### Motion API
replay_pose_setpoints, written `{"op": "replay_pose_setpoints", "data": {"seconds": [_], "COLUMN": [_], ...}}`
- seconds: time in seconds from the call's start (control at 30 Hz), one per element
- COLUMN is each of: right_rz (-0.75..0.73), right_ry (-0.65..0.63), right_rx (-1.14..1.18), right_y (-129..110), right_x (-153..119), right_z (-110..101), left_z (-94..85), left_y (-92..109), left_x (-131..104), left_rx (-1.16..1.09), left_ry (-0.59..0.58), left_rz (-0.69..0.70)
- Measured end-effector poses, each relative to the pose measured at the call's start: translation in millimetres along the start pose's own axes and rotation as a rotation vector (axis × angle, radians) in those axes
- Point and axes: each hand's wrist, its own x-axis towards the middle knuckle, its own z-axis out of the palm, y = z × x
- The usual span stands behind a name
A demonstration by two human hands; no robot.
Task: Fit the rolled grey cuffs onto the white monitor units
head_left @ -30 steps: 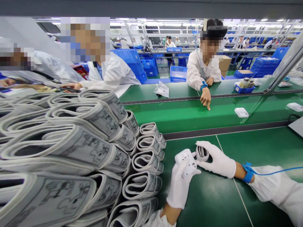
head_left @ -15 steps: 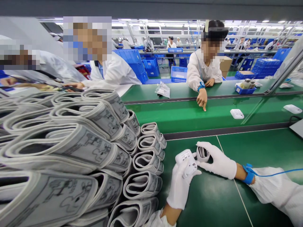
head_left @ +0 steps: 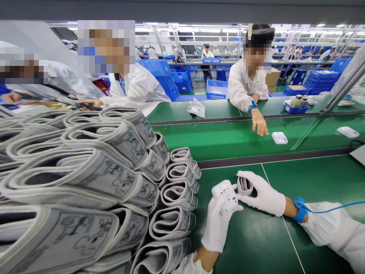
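Nearest, high piles of grey rolled fabric-like strips with black line drawings [head_left: 108,179] fill the left side of the smooth green bench [head_left: 251,239]; a leftward wrist or elbow swing could topple them. The white-gloved left hand [head_left: 216,226], just beside these piles, is clamped on a white, rounded, plastic-looking block with dark slots [head_left: 225,196], above the bench; glove cloth on a glossy shell could let it slip. The white-gloved right hand [head_left: 262,196] grips a small grey roll [head_left: 244,186], which could spring loose if the pinch eases. The 2 hands sit close together, so a bump could jar either piece. The thin blue cord [head_left: 339,206] at the right wrist could snag.

The bench's near edge is out of view; room for moving opens right of the left hand. Beyond the bench's dark far edge [head_left: 245,160], a co-worker's bare hand [head_left: 259,123] hangs over a green belt [head_left: 199,139], so overreaching there risks a collision.
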Motion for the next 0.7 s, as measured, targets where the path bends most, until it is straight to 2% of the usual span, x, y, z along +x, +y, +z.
{"op": "replay_pose_setpoints", "data": {"seconds": [0.37, 0.7], "right_rz": [0.003, 0.019], "right_ry": [-0.002, -0.008], "right_rx": [-0.007, 0.003], "right_y": [-0.2, 0.5], "right_x": [-1.1, -1.0], "right_z": [-0.2, 0.3], "left_z": [-7.9, -5.6], "left_y": [-5.0, -2.4], "left_x": [4.0, 4.6], "left_rx": [0.017, 0.003], "left_ry": [-0.020, -0.043], "left_rz": [-0.027, -0.032]}}
